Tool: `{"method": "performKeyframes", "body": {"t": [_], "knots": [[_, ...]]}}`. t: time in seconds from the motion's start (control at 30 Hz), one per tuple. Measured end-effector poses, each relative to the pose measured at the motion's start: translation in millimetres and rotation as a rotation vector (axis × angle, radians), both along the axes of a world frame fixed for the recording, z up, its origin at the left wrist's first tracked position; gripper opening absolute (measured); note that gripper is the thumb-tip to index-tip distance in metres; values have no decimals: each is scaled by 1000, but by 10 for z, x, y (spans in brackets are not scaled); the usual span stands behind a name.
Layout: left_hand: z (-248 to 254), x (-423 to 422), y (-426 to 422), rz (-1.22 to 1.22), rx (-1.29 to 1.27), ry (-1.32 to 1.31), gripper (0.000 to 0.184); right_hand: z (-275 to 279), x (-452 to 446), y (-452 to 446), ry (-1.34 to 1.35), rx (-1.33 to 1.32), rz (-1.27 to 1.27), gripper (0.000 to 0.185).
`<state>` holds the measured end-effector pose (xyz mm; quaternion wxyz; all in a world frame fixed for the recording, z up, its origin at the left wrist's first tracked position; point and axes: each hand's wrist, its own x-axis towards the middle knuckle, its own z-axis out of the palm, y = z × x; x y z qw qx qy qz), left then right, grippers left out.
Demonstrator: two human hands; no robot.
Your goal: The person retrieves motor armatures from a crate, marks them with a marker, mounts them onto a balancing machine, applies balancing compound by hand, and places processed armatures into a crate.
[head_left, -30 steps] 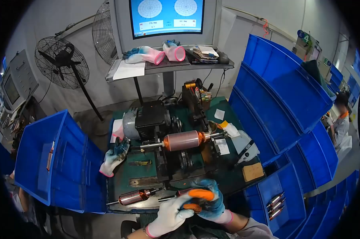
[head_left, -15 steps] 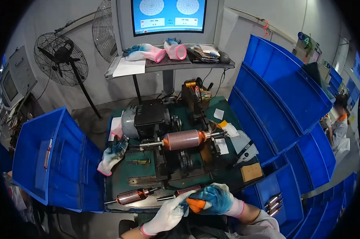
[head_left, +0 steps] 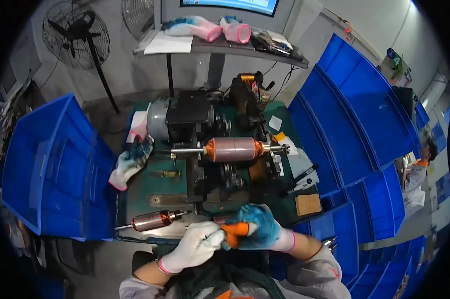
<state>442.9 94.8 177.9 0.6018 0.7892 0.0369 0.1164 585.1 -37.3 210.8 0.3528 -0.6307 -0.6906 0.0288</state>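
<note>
My left hand [head_left: 197, 246], in a white glove, is closed with its fingertips pinched at a small orange, rubbery-looking piece [head_left: 236, 229]. My right hand [head_left: 261, 228] wears a white glove with a blue palm and curls round the same piece; whether it sits over a finger is unclear. Just behind the hands lies a copper-wound motor rotor [head_left: 153, 221] with its shaft, on the bench's front edge. A second rotor [head_left: 220, 218] is mostly hidden by my hands. Further back, a larger rotor [head_left: 233, 149] rests horizontally across the machine's supports.
A grey and black motor [head_left: 180, 117] stands behind the mounted rotor. A stained glove [head_left: 130, 164] lies at the bench's left. Blue bins [head_left: 60, 169] flank the left side, and stacked blue bins [head_left: 354, 109] the right. A tan block [head_left: 308, 204] sits at the right edge. Another person [head_left: 415, 174] is far right.
The view has tilted down, so the bench appears higher. My hands have shifted slightly left in view and stay together. The orange piece has turned between them, its other end now showing lower.
</note>
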Motion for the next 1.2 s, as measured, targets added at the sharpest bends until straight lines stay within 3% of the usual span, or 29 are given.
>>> {"method": "performKeyframes", "body": {"t": [0.03, 0.1, 0.17, 0.27, 0.33, 0.4, 0.43, 0.47, 0.53, 0.57, 0.63, 0.7, 0.77, 0.83, 0.9, 0.97, 1.0, 1.03, 1.1, 1.17, 1.2], "knots": [[59, 48, 37, 20, -19, -141, 17, -34, 31, 123, 432, -2, 66, 35], [-77, 109, 58, 76, 63, -300, 29, -97, 200, 399, 354, 208, -28, 28], [-27, 182, -48, 176, -9, -321, 46, 121, 477, 755, 339, 182, -112, 27], [14, 171, -35, 251, 129, -286, 63, 373, 781, 1245, 564, -26, -174, 26], [-82, 178, 14, 286, 254, -286, 62, 402, 903, 1461, 602, -253, -302, 24], [-157, 224, 8, 349, 211, -333, 62, 341, 979, 1532, 602, -226, -254, 21], [-198, 257, 15, 398, 185, -375, 61, 329, 966, 1559, 847, -233, -238, 21], [-248, 282, 32, 419, 243, -393, 60, 350, 954, 1561, 838, -244, -237, 21], [-210, 342, 43, 411, 251, -373, 60, 414, 873, 1513, 544, -264, -396, 19], [-179, 379, 35, 388, 269, -343, 60, 377, 814, 1470, 766, -117, -274, 18], [-108, 570, 66, 414, 375, -412, 58, 511, 544, 1335, 451, -233, -480, 17], [11, 706, 73, 488, 613, -236, 56, 286, 485, 1134, 796, -6, -235, 15], [6, 769, 67, 498, 741, -130, 55, 264, 563, 1062, 569, 89, -228, 19], [29, 707, 54, 491, 777, -113, 60, 446, 744, 1096, 954, 66, -345, 21], [-25, 654, 46, 468, 732, -130, 59, 573, 924, 1155, 1142, 110, -300, 16], [-83, 635, 75, 453, 691, -156, 58, 351, 948, 1185, 947, 193, -208, 15], [-114, 628, 87, 491, 662, -252, 57, 380, 954, 1199, 660, -58, -482, 17], [-132, 629, 87, 531, 629, -348, 57, 390, 966, 1205, 661, -50, -487, 17], [-116, 676, 70, 531, 699, -278, 54, 394, 975, 1207, 792, -58, -285, 18], [-112, 687, 84, 533, 777, -213, 51, 421, 956, 1168, 540, -174, -52, 21], [-125, 672, 82, 505, 730, -187, 54, 471, 906, 1140, 714, -324, -86, 24]]}}
